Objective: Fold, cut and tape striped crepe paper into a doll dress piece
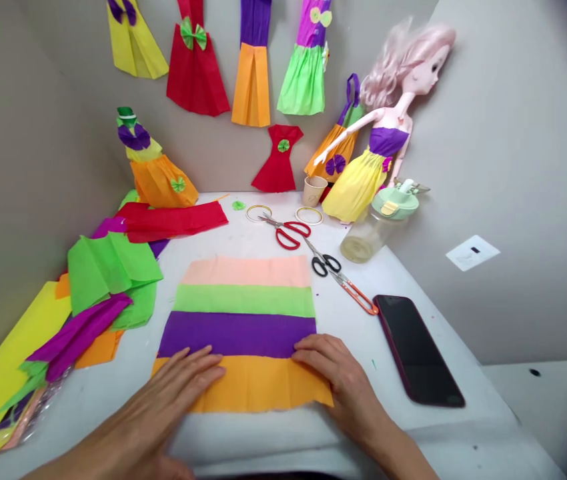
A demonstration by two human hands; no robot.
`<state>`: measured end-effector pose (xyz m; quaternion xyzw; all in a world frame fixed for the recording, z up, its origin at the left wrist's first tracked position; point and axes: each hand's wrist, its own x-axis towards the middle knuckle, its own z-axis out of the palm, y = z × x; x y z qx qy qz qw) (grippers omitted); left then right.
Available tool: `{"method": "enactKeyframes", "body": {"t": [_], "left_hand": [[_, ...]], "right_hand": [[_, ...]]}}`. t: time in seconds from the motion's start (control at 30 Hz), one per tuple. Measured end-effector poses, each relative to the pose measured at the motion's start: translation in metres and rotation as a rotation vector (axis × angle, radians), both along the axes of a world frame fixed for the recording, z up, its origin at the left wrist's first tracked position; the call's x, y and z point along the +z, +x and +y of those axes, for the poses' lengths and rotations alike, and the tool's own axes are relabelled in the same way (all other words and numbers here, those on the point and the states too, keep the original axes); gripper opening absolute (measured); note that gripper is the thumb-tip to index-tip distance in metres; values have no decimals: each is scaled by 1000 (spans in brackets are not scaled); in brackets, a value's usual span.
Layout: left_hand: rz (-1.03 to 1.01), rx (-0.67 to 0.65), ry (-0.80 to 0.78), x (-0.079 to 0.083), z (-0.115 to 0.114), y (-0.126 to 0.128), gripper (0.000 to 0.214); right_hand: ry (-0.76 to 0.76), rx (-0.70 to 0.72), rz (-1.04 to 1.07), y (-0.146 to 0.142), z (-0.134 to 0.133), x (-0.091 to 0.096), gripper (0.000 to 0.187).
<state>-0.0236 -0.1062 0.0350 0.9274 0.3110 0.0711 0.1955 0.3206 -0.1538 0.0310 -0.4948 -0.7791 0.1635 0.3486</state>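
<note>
A sheet of joined crepe paper strips (243, 313) lies flat on the white table (273, 433), banded peach, green, purple and orange from far to near. My left hand (173, 393) rests flat on the orange band with its fingers stretched out. My right hand (338, 377) presses on the sheet's near right corner, fingers spread over the edge of the purple and orange bands. Neither hand holds anything.
Red scissors (288, 233), black scissors (324, 261) and orange snips (356, 293) lie behind the sheet; two tape rings (308, 215), a paper cup (313, 190) and a bottle (373, 230) beyond. A dark phone (416, 350) lies right. Loose coloured paper (108, 273) piles left. A doll (388, 133) and paper dresses (196, 63) line the wall.
</note>
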Motion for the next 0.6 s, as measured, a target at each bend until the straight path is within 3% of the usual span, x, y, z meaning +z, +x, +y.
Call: {"method": "enactKeyframes", "body": {"t": [0.07,0.17,0.4,0.6], "left_hand": [[10,62,78,-10,-9,-10,95],[8,146,92,-9,-9,-17,77],[-178,362,-166,13,18,-13,29],[-240,531,-275,11,41,-4,26]], "right_hand": [[-55,-30,38,-1,0,-1,29],[-167,-97,86,-1,-1,-2,22],[-301,-235,93,2,-5,1,14],[-261,-320,150,-2,-7,-1,19]]}}
